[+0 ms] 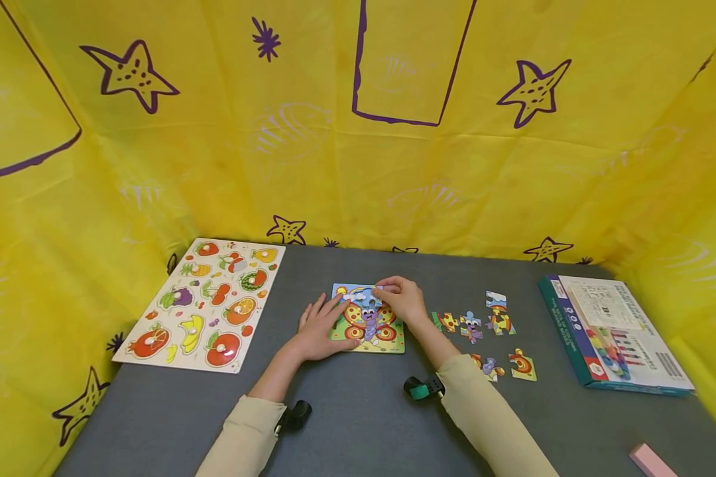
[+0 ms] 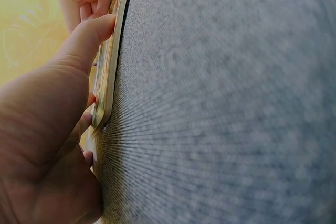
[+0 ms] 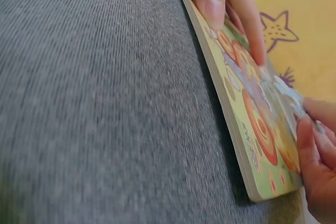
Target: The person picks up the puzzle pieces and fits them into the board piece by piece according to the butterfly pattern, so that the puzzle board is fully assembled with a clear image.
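A butterfly puzzle board point(image 1: 370, 331) lies flat on the grey table near the middle. My left hand point(image 1: 322, 330) rests across its left side, thumb along the near edge and fingers spread over the picture. In the left wrist view, the left thumb point(image 2: 94, 32) lies on the board's rim. Over the board's upper right, my right hand point(image 1: 404, 301) pinches a blue-and-white puzzle piece point(image 3: 289, 94) between thumb and fingers. The piece is tilted above the board's surface in the right wrist view. Part of it is hidden by the fingertips.
Several loose butterfly pieces point(image 1: 501, 323) lie right of the board. A fruit peg puzzle point(image 1: 205, 311) lies at the left. At the right are a flat box point(image 1: 623, 338) and a pink block point(image 1: 652, 460). A yellow printed cloth point(image 1: 334, 165) hangs behind the table.
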The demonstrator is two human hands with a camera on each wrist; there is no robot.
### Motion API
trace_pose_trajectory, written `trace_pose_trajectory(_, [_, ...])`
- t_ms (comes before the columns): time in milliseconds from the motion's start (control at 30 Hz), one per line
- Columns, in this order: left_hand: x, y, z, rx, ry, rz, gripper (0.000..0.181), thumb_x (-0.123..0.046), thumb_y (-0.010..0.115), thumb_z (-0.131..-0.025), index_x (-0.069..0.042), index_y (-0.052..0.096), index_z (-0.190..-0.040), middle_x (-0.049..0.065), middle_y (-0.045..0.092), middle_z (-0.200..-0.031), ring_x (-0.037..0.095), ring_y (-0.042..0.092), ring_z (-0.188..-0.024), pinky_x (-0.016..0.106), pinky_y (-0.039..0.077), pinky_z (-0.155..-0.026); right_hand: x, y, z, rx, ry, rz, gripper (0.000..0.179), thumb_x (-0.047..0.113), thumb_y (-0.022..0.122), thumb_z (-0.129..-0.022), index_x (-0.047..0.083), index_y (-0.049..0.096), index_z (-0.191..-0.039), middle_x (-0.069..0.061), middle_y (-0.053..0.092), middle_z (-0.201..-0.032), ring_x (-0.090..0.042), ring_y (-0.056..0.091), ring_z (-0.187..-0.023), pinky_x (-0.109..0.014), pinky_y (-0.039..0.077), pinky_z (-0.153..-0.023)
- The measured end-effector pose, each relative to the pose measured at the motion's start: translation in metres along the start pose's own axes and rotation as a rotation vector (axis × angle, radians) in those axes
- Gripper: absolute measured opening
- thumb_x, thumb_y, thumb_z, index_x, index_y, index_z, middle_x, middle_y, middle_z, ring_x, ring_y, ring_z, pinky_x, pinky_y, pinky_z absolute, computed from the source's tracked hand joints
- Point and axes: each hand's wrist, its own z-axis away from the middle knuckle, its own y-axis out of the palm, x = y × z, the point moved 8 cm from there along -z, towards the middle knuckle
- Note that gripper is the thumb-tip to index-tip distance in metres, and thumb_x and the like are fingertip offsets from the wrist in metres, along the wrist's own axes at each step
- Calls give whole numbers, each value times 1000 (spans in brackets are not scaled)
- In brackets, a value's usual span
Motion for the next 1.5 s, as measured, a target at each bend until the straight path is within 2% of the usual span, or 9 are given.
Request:
trace_pose_trajectory(367, [-2, -1, 1, -4, 5, -3, 85, -46, 73, -83, -15, 34, -153, 11, 27, -158, 41, 8, -146, 63, 6, -112, 11, 12, -3, 0, -117, 109, 19, 20, 79, -83, 6, 72, -93, -1, 67, -71, -12, 62, -54, -24, 49, -50])
trace_pose_trajectory(600, [-2, 3, -1, 11, -18, -77, 85, -53, 68, -85, -20, 31, -155, 8, 23, -159, 40, 6, -147, 61, 6, -113, 23, 12, 0, -63, -237, 266, 16, 20, 80, -82, 7, 74, -90, 0, 65, -71, -10, 58, -57, -26, 47, -55])
trace_pose_trajectory(700, [-3, 3, -1, 9, -33, -102, 85, -56, 67, -85, -20, 33, -154, 8, 24, -159, 40, 7, -146, 61, 7, -112, 25, 13, 1, -72, -264, 301, 14, 19, 79, -83, 7, 75, -90, 0, 65, -71, -12, 56, -59, -27, 46, -57])
trace_pose_trajectory(1067, [-3, 5, -3, 4, -74, -163, 86, -59, 66, -84, -21, 34, -153, 9, 25, -157, 41, 12, -144, 61, 11, -112, 30, 14, 3, -66, -282, 319, 13, 17, 79, -84, 6, 74, -90, -3, 63, -72, -16, 55, -63, -29, 44, -58])
trace_pose_trajectory(1233, [-3, 5, -4, 16, -99, -175, 87, -62, 66, -83, -23, 33, -154, 8, 25, -157, 40, 11, -145, 60, 10, -112, 31, 15, 3, -76, -320, 367, 15, 17, 80, -82, 5, 74, -90, -8, 62, -82, -20, 54, -73, -35, 44, -69])
trace_pose_trajectory(1333, [-3, 6, -4, 15, -100, -194, 87, -63, 65, -83, -23, 34, -154, 8, 26, -157, 40, 13, -144, 60, 11, -112, 29, 15, 3, -79, -317, 378, 16, 18, 80, -82, 5, 74, -91, -9, 60, -86, -22, 53, -77, -37, 45, -72])
trace_pose_trajectory(1500, [-5, 5, -5, 7, -85, -243, 88, -65, 64, -82, -22, 35, -153, 8, 27, -156, 38, 19, -143, 58, 15, -112, 26, 16, 0, -73, -305, 377, 19, 19, 80, -82, 5, 72, -91, -9, 58, -84, -20, 51, -75, -35, 44, -69])
